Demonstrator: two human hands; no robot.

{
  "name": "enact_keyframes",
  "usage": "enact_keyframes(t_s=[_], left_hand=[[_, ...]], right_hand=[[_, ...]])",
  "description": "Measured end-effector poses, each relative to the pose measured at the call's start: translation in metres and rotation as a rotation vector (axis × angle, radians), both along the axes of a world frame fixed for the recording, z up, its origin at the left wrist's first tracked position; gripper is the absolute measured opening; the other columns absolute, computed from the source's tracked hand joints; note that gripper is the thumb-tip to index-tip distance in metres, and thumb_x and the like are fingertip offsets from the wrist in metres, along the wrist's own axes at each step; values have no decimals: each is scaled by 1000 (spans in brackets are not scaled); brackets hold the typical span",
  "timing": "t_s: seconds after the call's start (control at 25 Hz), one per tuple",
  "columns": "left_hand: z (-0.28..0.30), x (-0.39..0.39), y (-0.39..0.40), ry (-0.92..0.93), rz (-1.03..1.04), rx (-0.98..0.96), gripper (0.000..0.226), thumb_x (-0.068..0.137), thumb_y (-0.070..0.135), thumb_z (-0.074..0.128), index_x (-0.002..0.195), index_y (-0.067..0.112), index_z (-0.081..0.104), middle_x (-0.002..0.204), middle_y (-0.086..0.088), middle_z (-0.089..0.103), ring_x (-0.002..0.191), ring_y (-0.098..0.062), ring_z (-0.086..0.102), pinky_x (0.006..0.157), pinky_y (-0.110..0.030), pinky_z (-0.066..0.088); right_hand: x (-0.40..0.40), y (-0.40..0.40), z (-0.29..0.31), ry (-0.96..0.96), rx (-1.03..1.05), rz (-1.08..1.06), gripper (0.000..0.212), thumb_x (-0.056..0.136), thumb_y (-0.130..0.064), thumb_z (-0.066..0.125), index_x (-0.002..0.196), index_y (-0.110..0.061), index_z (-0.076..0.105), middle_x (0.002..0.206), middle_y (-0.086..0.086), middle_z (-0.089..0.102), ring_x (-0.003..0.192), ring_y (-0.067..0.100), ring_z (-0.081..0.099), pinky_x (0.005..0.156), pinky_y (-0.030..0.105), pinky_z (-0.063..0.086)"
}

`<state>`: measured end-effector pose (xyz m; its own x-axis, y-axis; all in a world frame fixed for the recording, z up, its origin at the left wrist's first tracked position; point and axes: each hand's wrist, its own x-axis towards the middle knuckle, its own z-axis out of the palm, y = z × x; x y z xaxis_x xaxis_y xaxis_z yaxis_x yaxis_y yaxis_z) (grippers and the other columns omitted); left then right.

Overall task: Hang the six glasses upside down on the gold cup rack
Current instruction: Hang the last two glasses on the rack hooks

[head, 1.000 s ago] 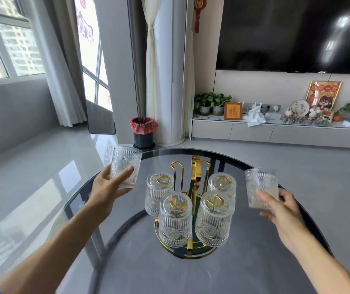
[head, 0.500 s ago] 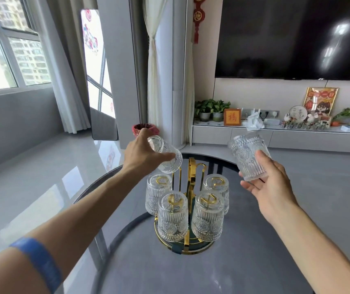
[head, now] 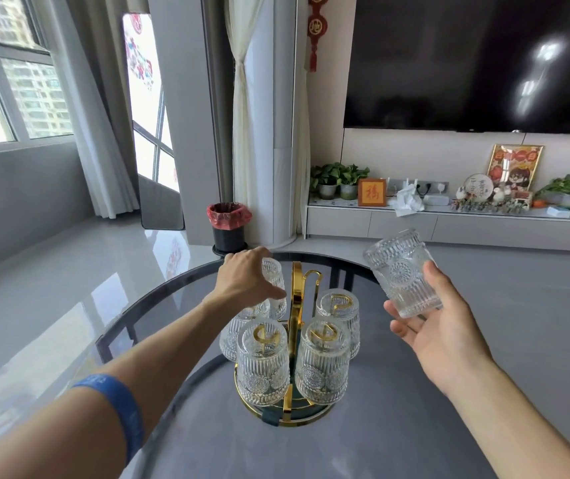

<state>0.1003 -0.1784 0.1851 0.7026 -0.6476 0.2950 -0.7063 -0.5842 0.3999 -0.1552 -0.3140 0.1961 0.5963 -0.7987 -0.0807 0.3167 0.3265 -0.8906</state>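
While both hands carry a glass, four glasses already hang upside down on the rack, so this looks like the last two placements.

Left hand: the left hand [head: 247, 281] is closed around the fifth glass [head: 274, 285], turned upside down, at the back left of the gold cup rack [head: 296, 305], just above or on a peg; I cannot tell if it is seated.
Right hand: the right hand [head: 439, 326] grips the sixth glass [head: 401, 271] between thumb and fingers, tilted and not yet inverted, held in the air to the right of the rack.
Free peg: one empty hook [head: 311, 275] shows at the back right.
Rack place: it stands on the round dark table [head: 207, 426].
Risk, left: if the glass is released off the peg, it may slide and knock the hung glass [head: 238, 331] below.
Risk, right: turning the glass with one hand may loosen the grip.
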Motion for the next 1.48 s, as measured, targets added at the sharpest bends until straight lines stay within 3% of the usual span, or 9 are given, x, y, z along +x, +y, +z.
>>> enact_keyframes(t_s=[0.16, 0.32, 0.4, 0.56, 0.68, 0.76, 1.0, 1.28, 1.48], left_hand=[[4, 3, 0, 157, -132, 39, 78, 69, 39, 87, 136, 17, 54, 135, -11, 61, 109, -27, 62, 84, -32, 47], [6, -6, 20, 40, -164, -57, 62, 79, 45, 75, 132, 19, 56, 136, -9, 60, 115, -27, 60, 89, -36, 48], [-3, -13, 34, -9, -171, -48, 59, 80, 48, 73, 130, 19, 58, 136, -6, 59, 112, -23, 60, 86, -32, 46], [-21, -20, 42, 121, -180, -105, 53, 83, 46, 69, 128, 19, 60, 144, 0, 51, 109, -12, 52, 88, -27, 40], [-24, -20, 42, 179, -193, -107, 55, 82, 46, 66, 132, 25, 57, 151, 2, 44, 120, -19, 54, 96, -35, 43], [-24, -18, 43, 205, -204, -100, 58, 79, 49, 62, 132, 27, 55, 153, 3, 41, 123, -22, 54, 97, -38, 44], [-25, -15, 46, 244, -222, -110, 60, 78, 50, 56, 134, 28, 53, 156, 5, 37, 121, -24, 56, 99, -43, 46], [-30, -10, 45, 247, -229, -100, 56, 83, 51, 56, 135, 30, 51, 157, 5, 33, 124, -23, 53, 94, -34, 41], [-31, -10, 44, 248, -227, -101, 56, 80, 53, 54, 132, 32, 51, 157, 7, 34, 125, -21, 52, 98, -38, 41]], right_hand=[[2, -5, -5, 81, -63, -44, 60, 68, -54, 74, 118, -24, 60, 107, 6, 71, 73, 21, 68, 54, 29, 46], [16, -8, -5, 172, -170, -130, 57, 62, -59, 79, 103, -28, 56, 102, -4, 66, 65, 20, 62, 46, 27, 39], [31, -10, 0, 237, -258, -187, 56, 63, -63, 78, 100, -30, 51, 102, -5, 62, 65, 19, 58, 48, 28, 39], [68, -9, 14, 478, -626, -286, 79, 54, -69, 76, 111, -27, 41, 100, -7, 54, 86, 22, 56, 68, 34, 42], [94, -3, 19, 614, -958, -332, 78, 57, -66, 76, 111, -26, 37, 91, -8, 50, 73, 17, 50, 59, 31, 33], [109, -2, 19, 660, -1076, -336, 76, 58, -65, 75, 110, -26, 35, 90, -6, 53, 71, 18, 51, 60, 31, 34], [128, -8, 3, 799, -1304, -184, 54, 71, -62, 68, 107, -31, 41, 116, 4, 65, 103, 31, 57, 73, 33, 41], [134, -12, -17, 949, -1414, 119, 42, 77, -45, 69, 114, -36, 53, 121, 4, 63, 92, 24, 47, 71, 33, 37], [130, -20, -27, 990, -1292, 261, 52, 81, -45, 62, 131, -41, 51, 143, -1, 54, 111, 23, 59, 86, 41, 51]])
